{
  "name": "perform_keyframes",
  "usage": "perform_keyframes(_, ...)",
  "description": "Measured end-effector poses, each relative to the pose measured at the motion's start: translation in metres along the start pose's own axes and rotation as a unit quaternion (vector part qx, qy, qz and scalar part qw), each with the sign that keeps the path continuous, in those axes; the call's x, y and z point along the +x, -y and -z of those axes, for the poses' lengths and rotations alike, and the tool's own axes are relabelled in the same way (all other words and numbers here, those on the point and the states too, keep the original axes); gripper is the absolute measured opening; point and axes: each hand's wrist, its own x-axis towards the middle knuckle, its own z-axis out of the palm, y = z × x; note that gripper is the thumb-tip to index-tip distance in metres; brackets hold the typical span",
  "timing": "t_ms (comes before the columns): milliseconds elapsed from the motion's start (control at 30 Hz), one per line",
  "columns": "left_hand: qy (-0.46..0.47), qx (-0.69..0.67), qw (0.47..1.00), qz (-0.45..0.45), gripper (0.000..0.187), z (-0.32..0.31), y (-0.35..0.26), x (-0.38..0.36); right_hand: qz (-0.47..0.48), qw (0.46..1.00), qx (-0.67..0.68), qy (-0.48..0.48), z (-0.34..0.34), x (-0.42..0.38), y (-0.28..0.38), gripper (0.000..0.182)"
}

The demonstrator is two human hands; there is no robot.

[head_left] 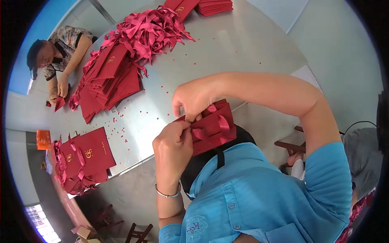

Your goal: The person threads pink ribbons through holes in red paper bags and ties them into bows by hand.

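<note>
Close to my body, a red paper bag [214, 129] with pink ribbon loops [223, 124] lies at the table's near edge, partly over my lap. My left hand [173, 141], with a bracelet on its wrist, pinches the bag's upper left edge between thumb and fingers. Reaching over from above, my right hand [193, 99] has its curled fingers at the same edge, its fingertips beside my left thumb. Whatever small piece lies between the fingertips is hidden.
On the grey table [227, 48] are a heap of pink ribbons [150, 34], stacked red bags [107, 77], ribboned bags [87, 156] at lower left, and scattered red dots. Across it, a person [60, 56] handles a red piece. Stools [139, 233] stand below.
</note>
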Motion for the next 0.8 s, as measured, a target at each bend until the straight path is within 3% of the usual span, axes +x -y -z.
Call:
perform_keyframes(467,-0.026,0.033,0.999,-0.009,0.012,0.003,-0.003,-0.002,0.01,0.989,0.137,-0.046,-0.008,0.007,-0.004,0.05)
perform_keyframes(633,0.008,-0.002,1.0,-0.008,0.011,0.009,0.009,0.0,0.014,0.978,0.188,-0.085,-0.013,0.013,-0.006,0.044)
perform_keyframes(700,0.037,-0.029,0.999,0.009,0.012,0.01,0.009,-0.005,0.058,0.962,0.205,-0.169,-0.007,0.015,-0.009,0.042)
perform_keyframes(800,0.07,-0.079,0.993,0.053,0.016,0.006,0.012,-0.012,0.076,0.953,0.242,-0.167,-0.001,0.025,-0.014,0.04)
